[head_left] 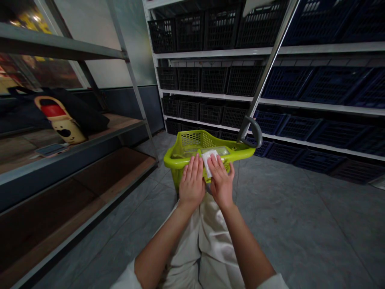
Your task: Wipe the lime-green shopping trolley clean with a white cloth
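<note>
A lime-green plastic shopping basket (177,162) with a perforated wall stands in front of my knees. A grey handle (255,132) rises at its right end. My left hand (192,182) lies against the near side of the basket, fingers stretched out together and holding nothing. In my right hand (221,180) is a folded white tissue (208,157), pinned under the fingers against the near rim. The thumb is apart, to the right. Beside the tissue, a clear panel (221,151) is set in the rim. The basket's lower part is partly hidden by my hands.
On the left, a metal rack (120,140) holds a cartoon-faced bottle (68,128), a phone (51,149) and a dark bag (87,112). White shelves (210,95) at the back carry black crates (215,80) and blue crates (303,128). Grey tiled floor (288,212) extends to the right.
</note>
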Available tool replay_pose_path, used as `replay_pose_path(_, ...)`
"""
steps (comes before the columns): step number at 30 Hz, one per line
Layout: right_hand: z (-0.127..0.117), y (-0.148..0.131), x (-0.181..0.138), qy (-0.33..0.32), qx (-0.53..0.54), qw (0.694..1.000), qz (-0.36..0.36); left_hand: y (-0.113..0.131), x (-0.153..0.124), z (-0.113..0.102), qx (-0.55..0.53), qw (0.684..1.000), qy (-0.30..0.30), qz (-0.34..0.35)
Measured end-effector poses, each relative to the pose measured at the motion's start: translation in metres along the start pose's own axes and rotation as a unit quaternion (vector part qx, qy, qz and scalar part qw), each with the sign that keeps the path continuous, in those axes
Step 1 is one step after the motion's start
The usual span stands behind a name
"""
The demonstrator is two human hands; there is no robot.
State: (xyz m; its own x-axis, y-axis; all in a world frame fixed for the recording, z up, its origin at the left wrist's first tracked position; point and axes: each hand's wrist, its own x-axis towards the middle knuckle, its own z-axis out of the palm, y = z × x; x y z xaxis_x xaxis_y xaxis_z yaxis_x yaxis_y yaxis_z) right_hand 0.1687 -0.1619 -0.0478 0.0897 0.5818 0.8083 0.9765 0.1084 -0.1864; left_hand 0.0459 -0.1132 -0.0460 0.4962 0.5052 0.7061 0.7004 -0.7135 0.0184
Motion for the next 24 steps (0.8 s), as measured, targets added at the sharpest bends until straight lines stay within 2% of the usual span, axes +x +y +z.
replay_pose_path(4, 0.000, 0.036, -0.002, 0.082, -0.010, 0.992, 0.094, 0.000, 0.001, -0.003, -0.002, 1.000, -0.006, 0.002)
replay_pose_path(7, 0.004, 0.040, 0.000, 0.108, -0.008, 0.980, 0.166, 0.002, 0.002, -0.003, -0.002, 1.000, -0.006, -0.002)
replay_pose_path(9, 0.005, 0.028, 0.002, 0.101, -0.012, 0.982, 0.161, 0.003, 0.002, -0.002, -0.001, 1.000, -0.004, -0.006)
replay_pose_path(12, 0.002, 0.004, 0.006, 0.037, -0.001, 0.997, 0.072, 0.002, 0.000, 0.000, -0.002, 1.000, 0.004, -0.008)
replay_pose_path(15, -0.005, -0.001, 0.007, -0.009, 0.019, 1.000, 0.012, -0.002, -0.001, 0.001, -0.001, 1.000, 0.005, -0.005)
replay_pose_path(17, -0.008, 0.011, 0.007, 0.011, 0.019, 0.999, 0.031, -0.004, -0.001, 0.000, 0.001, 1.000, 0.003, -0.002)
replay_pose_path(21, -0.009, 0.041, 0.004, 0.084, 0.019, 0.986, 0.140, -0.003, -0.001, 0.000, -0.002, 1.000, 0.004, -0.002)
replay_pose_path(24, -0.008, 0.041, 0.003, 0.092, 0.010, 0.981, 0.170, 0.000, -0.001, 0.002, -0.008, 1.000, 0.013, -0.009)
